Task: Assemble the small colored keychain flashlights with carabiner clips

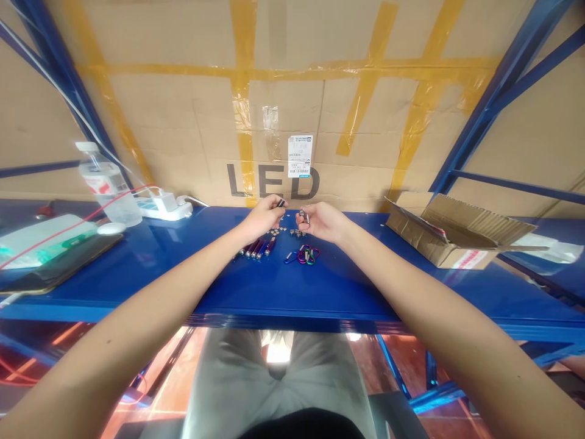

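My left hand [265, 217] is closed in a pinch on a small dark cylinder [281, 203], held above the blue table. Across from it, my right hand [323, 222] grips a small silver metal piece [302, 213] between thumb and fingers. The two hands are a short gap apart. Below my left hand lies a row of slim metal tubes [258, 249] in dark red, blue and purple, with silver ends. Coloured carabiners [307, 255] lie in a small heap under my right hand. Tiny metal parts [275, 231] are scattered between and behind these.
A large taped cardboard box [192, 134] walls off the back. At right stands an open small carton [441, 241]. On the left are a water bottle [112, 189], a white power strip [167, 207], a dark flat case [68, 262] and a red cable. Blue metal posts flank both sides.
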`<control>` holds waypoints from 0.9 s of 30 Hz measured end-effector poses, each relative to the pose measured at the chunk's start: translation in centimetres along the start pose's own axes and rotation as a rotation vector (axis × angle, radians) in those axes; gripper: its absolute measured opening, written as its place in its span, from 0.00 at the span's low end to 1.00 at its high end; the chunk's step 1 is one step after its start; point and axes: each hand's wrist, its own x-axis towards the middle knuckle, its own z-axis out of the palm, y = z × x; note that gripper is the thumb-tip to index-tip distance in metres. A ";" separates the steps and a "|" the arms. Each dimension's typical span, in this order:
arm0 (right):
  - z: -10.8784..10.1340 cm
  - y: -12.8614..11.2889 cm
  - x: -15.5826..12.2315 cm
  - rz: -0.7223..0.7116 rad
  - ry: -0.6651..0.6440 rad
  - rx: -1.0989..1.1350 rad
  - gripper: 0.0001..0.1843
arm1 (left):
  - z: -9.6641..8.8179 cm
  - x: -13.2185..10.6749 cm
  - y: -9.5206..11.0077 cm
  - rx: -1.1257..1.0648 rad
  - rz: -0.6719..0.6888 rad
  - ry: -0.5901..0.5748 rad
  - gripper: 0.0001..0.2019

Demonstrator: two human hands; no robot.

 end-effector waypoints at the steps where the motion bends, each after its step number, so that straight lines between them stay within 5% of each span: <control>1: 0.2 0.2 0.0 -0.043 -0.010 -0.026 0.09 | 0.1 0.0 0.0 0.035 0.009 0.006 0.04; 9: 1.3 1.2 0.0 -0.258 -0.002 -0.170 0.10 | 0.7 -0.1 -0.8 0.263 0.122 0.071 0.13; 20: 1.4 1.6 0.1 -0.356 0.020 -0.308 0.06 | 0.9 -0.6 -0.4 0.297 0.237 0.161 0.06; 27: 1.1 1.0 0.1 -0.410 0.112 -0.528 0.08 | 0.3 -0.4 -0.7 0.329 0.317 0.074 0.07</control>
